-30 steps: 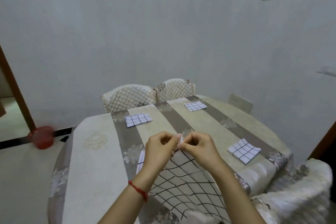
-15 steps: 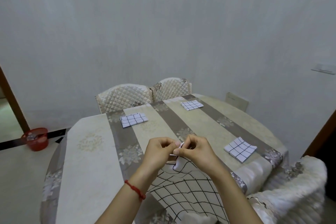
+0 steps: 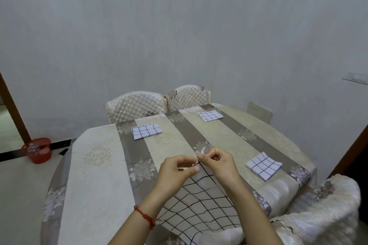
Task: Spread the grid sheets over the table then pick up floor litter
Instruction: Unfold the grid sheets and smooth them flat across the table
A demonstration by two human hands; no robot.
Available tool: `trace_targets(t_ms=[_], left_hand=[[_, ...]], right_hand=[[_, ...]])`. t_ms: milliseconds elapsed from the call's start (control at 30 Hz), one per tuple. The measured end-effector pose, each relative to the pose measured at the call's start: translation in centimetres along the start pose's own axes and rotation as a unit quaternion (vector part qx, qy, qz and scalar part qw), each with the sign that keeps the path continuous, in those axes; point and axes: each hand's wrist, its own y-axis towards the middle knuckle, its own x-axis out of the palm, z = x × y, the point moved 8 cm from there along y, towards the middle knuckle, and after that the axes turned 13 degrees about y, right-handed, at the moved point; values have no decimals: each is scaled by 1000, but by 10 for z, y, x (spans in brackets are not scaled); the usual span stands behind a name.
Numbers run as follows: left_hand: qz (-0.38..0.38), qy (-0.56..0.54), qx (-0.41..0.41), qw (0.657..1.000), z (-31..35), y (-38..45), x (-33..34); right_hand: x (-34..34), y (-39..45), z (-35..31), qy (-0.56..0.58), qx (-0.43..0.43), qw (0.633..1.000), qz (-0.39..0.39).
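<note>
A white sheet with a black grid (image 3: 201, 205) hangs half unfolded over the near edge of the table (image 3: 95, 165). My left hand (image 3: 176, 170) and my right hand (image 3: 221, 162) both pinch its top edge close together, held just above the cloth. Three folded grid sheets lie flat on the table: one at the far left (image 3: 146, 131), one at the far right (image 3: 210, 115), one at the right near the edge (image 3: 263, 165).
Two quilted chairs (image 3: 137, 105) (image 3: 189, 96) stand against the wall behind the table. Another padded chair (image 3: 320, 213) is at my right. A red basket (image 3: 37, 150) sits on the floor at the left, by a doorway.
My hands have stayed pinched on the sheet's edge and spread slightly apart. The view shifted a little to the left and the basket is sharp now.
</note>
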Motion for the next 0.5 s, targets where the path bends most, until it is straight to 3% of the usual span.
trace_targets(t_ms=[233, 500], left_hand=[[89, 60, 32, 994, -1, 1, -14], [90, 56, 46, 993, -3, 0, -18]], right_hand=[[11, -3, -2, 29, 23, 997, -62], [15, -7, -3, 15, 7, 994, -106]])
